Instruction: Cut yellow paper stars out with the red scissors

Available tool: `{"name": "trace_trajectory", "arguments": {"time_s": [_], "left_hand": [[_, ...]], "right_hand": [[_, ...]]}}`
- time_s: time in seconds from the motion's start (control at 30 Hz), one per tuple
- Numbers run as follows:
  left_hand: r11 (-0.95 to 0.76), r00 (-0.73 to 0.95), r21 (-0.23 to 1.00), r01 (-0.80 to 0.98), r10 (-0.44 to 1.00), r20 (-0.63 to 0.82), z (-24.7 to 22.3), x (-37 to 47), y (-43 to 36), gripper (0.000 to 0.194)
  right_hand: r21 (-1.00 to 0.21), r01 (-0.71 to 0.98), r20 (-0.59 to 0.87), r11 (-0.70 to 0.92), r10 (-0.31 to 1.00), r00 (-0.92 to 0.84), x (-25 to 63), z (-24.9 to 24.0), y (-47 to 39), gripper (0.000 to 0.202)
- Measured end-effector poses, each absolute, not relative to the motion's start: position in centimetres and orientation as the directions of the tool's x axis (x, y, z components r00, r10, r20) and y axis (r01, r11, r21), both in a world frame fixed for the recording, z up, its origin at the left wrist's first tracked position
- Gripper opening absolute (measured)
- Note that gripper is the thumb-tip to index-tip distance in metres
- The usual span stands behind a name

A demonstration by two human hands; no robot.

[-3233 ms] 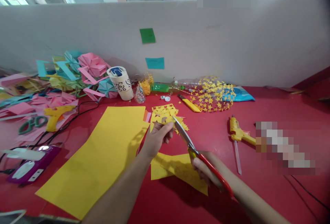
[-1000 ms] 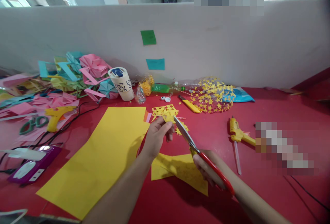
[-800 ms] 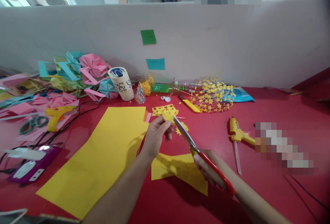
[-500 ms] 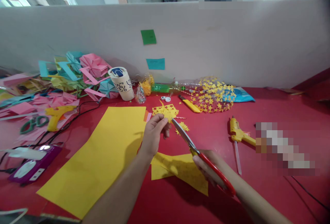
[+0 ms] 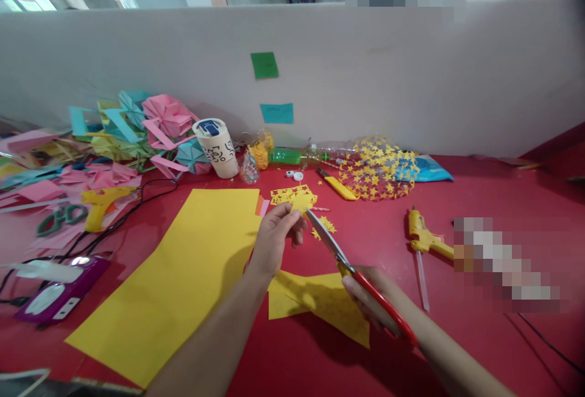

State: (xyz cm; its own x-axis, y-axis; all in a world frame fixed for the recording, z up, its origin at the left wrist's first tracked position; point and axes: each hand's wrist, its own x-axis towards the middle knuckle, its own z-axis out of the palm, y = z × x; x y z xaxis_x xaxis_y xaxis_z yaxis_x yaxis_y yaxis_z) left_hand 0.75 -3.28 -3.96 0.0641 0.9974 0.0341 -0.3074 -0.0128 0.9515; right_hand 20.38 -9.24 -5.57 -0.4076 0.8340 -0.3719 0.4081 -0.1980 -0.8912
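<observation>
My left hand pinches a small piece of yellow paper between thumb and fingers. In my right hand are red-handled scissors, their blades pointing up and left with the tips at the edge of that piece. Beneath the blades lies a little pile of yellow paper stars. Behind the held piece rests a yellow strip with star-shaped cutouts. Yellow paper offcuts lie under my hands, and a large yellow sheet spreads to the left.
A yellow glue gun lies at right, another glue gun at left near a purple power strip. A yellow cutter knife, a cup and a star-covered clear wrap line the back. Folded coloured paper is heaped at left.
The yellow piece has turned slightly in my left fingers. The scissors have barely shifted, and their tips stay at the paper's edge.
</observation>
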Motion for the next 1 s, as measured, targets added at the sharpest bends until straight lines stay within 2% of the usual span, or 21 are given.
{"name": "trace_trajectory", "arguments": {"time_s": [0.4,1.0], "left_hand": [[-0.044,0.046,0.969,-0.244,0.997,0.057,-3.98,0.58,-3.19,0.016],[0.015,0.053,0.983,-0.185,0.999,-0.005,-3.91,0.37,-3.15,0.017]], "right_hand": [[-0.900,0.422,-0.330,-0.108,0.802,-0.498,20.83,-5.54,-9.03,0.049],[-0.894,0.406,-0.378,-0.189,0.804,-0.460,20.62,-4.99,-9.14,0.049]]}}
